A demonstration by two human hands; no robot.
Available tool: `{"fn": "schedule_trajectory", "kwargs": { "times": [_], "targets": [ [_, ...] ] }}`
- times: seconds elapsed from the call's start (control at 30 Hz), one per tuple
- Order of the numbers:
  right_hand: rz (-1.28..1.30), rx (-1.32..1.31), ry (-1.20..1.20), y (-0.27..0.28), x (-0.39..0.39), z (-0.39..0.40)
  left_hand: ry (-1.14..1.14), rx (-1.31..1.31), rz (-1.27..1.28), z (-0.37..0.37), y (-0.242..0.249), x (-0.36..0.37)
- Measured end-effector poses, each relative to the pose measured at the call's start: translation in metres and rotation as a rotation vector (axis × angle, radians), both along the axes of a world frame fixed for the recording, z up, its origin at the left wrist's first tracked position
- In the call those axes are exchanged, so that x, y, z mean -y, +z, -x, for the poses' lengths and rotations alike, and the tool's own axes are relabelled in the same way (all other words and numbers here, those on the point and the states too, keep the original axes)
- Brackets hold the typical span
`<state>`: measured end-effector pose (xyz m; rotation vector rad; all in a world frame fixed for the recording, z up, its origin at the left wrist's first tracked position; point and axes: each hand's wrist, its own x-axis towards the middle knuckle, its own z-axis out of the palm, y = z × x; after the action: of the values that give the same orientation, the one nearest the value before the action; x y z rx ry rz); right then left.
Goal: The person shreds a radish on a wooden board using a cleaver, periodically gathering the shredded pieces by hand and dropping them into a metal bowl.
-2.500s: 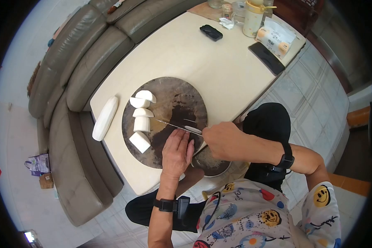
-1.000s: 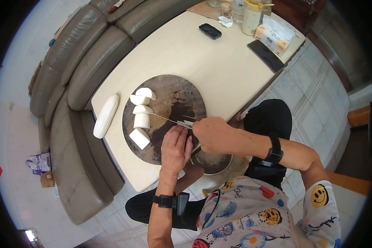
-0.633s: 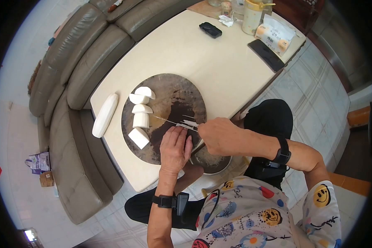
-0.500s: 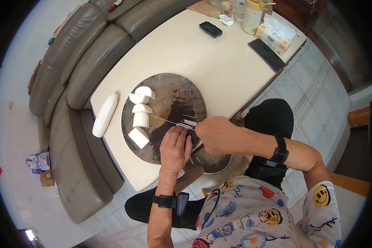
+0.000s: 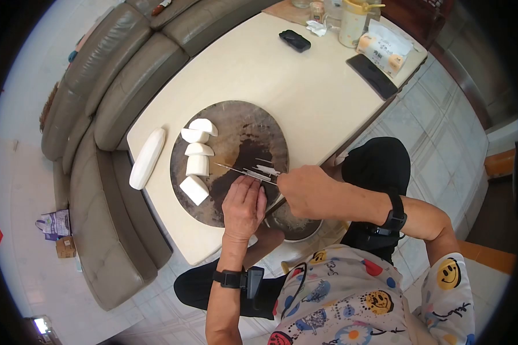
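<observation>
My right hand (image 5: pixel 306 188) is wrapped round the handle of a knife (image 5: pixel 231 168). Its thin blade points left, low over a round, dark-stained chopping board (image 5: pixel 244 123). Right beside the blade, my left hand (image 5: pixel 242 208) presses its bunched fingertips on a piece of white radish, mostly hidden under them. Thin white strips (image 5: pixel 267 170) lie on the far side of the blade, close to my right hand. Along the board's left side runs a row of several cut radish chunks (image 5: pixel 197 165). A long, whole peeled radish (image 5: pixel 148 158) rests on the table left of the board.
The cream table (image 5: pixel 305 92) holds a black phone (image 5: pixel 372 76), a tissue pack (image 5: pixel 384 48), a dark object (image 5: pixel 294 40) and a yellow-lidded cup (image 5: pixel 351 26). A bowl (image 5: pixel 293 223) sits below the board's near edge. A grey sofa (image 5: pixel 112 230) curves along the left.
My right hand has drawn slightly right and down with the knife, and the white strips by the blade show a little more. My left hand stays nearly in place.
</observation>
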<state>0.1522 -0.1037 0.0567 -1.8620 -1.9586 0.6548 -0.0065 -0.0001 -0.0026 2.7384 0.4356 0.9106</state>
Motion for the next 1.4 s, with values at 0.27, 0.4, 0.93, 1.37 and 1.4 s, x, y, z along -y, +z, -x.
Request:
{"fn": "schedule_trajectory", "kwargs": {
  "times": [0.27,0.4,0.93,1.37,1.4],
  "targets": [
    [-0.097,-0.04,-0.026,-0.006,-0.012,0.006,-0.001,-0.006,0.046,0.002,-0.001,0.001],
    [-0.03,-0.012,-0.029,0.002,-0.006,0.003,-0.007,0.021,-0.008,0.0,-0.002,0.0],
    [-0.078,-0.02,-0.035,-0.005,-0.014,0.009,0.015,-0.028,-0.028,0.002,0.001,0.0],
    [-0.045,0.009,-0.005,-0.001,0.0,0.005,0.025,-0.012,-0.019,0.0,0.001,0.0],
    [-0.034,0.009,-0.004,0.001,0.0,0.005,0.024,-0.013,-0.018,0.001,0.001,0.001]
  ]
}}
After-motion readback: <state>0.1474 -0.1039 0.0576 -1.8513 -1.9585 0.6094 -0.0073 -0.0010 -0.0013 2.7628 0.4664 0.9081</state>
